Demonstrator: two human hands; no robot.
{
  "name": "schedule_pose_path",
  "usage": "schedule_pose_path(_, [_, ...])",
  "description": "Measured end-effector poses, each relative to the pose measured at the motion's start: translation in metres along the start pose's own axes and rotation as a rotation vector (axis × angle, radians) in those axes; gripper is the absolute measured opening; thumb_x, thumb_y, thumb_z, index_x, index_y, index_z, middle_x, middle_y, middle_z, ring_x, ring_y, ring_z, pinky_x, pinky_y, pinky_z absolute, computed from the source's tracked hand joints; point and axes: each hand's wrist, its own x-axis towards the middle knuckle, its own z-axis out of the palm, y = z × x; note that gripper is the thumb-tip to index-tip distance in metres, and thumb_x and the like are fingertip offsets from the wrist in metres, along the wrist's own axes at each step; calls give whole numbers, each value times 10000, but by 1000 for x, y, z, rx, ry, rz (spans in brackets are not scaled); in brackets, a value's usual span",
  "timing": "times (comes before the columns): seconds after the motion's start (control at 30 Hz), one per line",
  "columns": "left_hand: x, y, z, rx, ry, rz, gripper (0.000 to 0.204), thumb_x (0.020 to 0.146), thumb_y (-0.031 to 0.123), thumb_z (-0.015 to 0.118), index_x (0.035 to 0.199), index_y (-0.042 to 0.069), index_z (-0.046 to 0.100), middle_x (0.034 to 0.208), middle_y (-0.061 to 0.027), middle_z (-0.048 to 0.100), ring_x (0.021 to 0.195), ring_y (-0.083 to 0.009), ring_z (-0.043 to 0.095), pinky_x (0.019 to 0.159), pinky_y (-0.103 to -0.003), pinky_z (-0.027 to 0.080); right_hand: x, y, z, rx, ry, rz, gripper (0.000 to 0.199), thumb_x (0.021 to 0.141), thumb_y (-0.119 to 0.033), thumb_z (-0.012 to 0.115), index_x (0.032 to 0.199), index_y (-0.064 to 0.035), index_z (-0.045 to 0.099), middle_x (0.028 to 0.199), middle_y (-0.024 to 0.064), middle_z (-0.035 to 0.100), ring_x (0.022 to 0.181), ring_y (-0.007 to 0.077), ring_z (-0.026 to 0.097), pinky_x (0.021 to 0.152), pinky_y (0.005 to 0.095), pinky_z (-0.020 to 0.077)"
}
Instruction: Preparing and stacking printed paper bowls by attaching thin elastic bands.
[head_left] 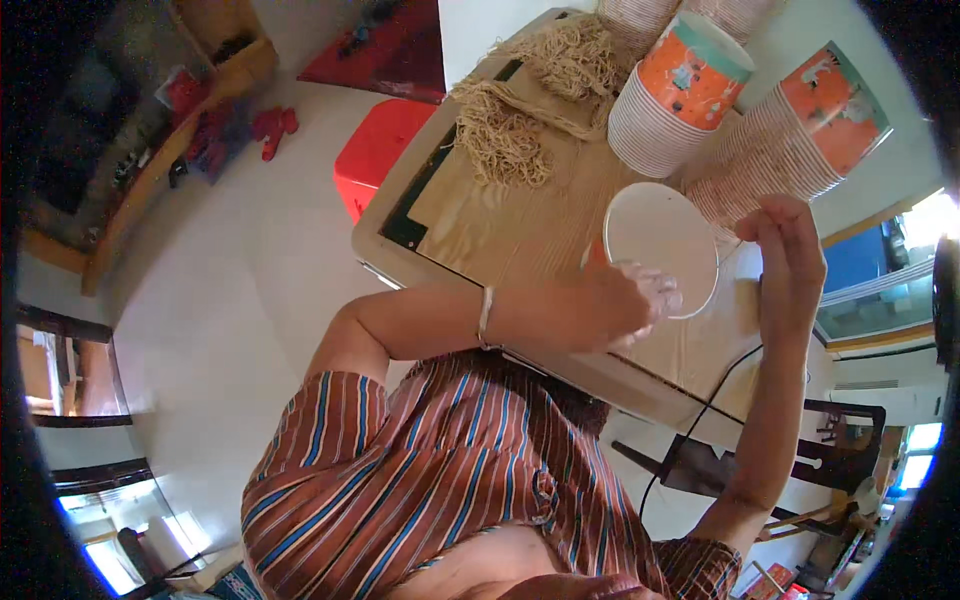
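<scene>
A round paper bucket (660,235) with a white inside and an orange outer wall stands on the wooden table. My left hand (620,308) is at its near left rim; its fingers are smeared by motion, so their grip does not show. To the right of the bucket my right hand (790,250) is raised with thumb and fingers pinched together. Whatever is between those fingertips is too small to make out. Tan cords lie in a tangled heap (500,140) at the table's far left, with a second cord heap (575,60) behind.
Stacked orange and green paper buckets (690,85) stand at the back, with a leaning stack (800,140) to their right. A red stool (375,150) is beside the table's left edge. A black cable (700,420) runs over the near right edge, close to a dark chair (850,435).
</scene>
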Motion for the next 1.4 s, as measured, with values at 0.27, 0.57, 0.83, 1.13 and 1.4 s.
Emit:
schedule_pose_path(0.27, [6, 17, -6, -110, -39, -109, 350, 768, 90, 613, 1084, -43, 544, 1105, -217, 569, 1062, -343, 562, 935, -409, 456, 27, -25, -8, 749, 14, 156, 216, 936, -150, 564, 1113, -29, 589, 907, 16, 594, 760, 119, 574, 663, 241, 479])
schedule_pose_path(0.57, [16, 16, 10, -125, -45, -176, 363, 757, 125, 631, 1094, 0, 580, 1076, -161, 606, 1017, -290, 615, 816, -402, 522, 35, -43, -26, 609, 253, 153, 280, 920, -206, 582, 1132, -23, 594, 841, -13, 564, 649, 43, 486, 531, 185, 377])
schedule_pose_path(0.83, [29, 46, -3, -190, -137, -162, 258, 863, 194, 590, 1016, -11, 558, 1023, -175, 567, 889, -364, 609, 723, -460, 519, 49, -49, -7, 393, -90, 252, 129, 937, -132, 559, 1030, -48, 594, 622, -60, 424, 469, 12, 318, 407, 177, 214])
schedule_pose_path(1.13, [52, -4, -77, -580, 299, -377, 364, 889, 250, 634, 1167, 22, 574, 982, -94, 619, 643, -159, 602, 560, -306, 488, 24, -41, 2, 439, -161, 288, 103, 920, -157, 578, 935, -58, 605, 602, -66, 438, 460, 19, 323, 406, 205, 209])
schedule_pose_path(1.4, [44, -32, -69, -1019, 15, -442, 197, 929, 179, 614, 968, 10, 707, 725, -22, 637, 603, -72, 575, 543, -214, 473, 5, -31, -25, 424, 15, 313, 79, 910, -141, 591, 922, -63, 589, 614, -72, 431, 462, 13, 316, 408, 197, 203])
